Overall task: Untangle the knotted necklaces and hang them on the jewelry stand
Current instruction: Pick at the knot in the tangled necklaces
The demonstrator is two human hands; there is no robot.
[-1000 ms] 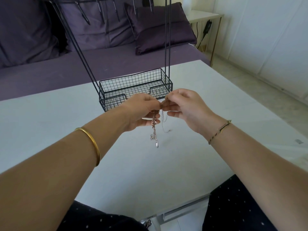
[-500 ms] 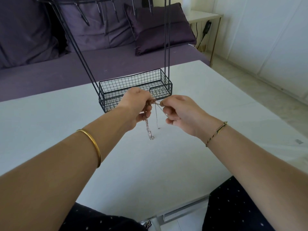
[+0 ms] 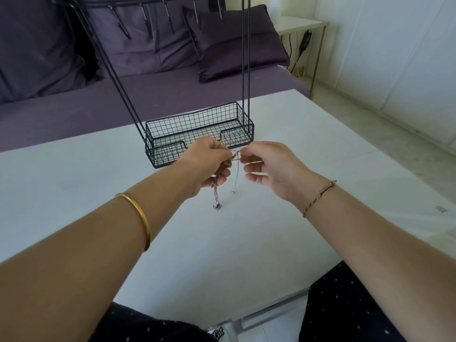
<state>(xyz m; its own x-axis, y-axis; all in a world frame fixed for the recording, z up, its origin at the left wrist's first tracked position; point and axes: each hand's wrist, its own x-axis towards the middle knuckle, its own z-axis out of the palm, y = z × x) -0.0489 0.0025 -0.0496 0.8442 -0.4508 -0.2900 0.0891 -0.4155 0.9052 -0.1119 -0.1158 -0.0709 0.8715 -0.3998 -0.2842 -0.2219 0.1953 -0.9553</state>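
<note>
Left hand point(image 3: 209, 164) grips the bunched necklaces point(image 3: 215, 193). Right hand point(image 3: 269, 166), at its 3 o'clock, pinches a strand at the knot. All held above the table point(image 3: 222, 255), with the stand point(image 3: 192, 112) just beyond at 12. Chains look light, limp and snappable; hold them close beside the knot.

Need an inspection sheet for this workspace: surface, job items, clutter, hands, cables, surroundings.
surface: white table, the stand set at its far side.
job's things: knotted necklaces held above the table between both hands, pendant hanging lowest; jewelry stand, nothing seen in its basket or on its visible hooks.
clutter: small grey mark near the table's right edge; cannot tell what.
grippers: left hand grips the bundle; right hand pinches a strand at the knot.
cables: black lead hanging by the side table.
surroundings: purple sofa with cushion behind.
</note>
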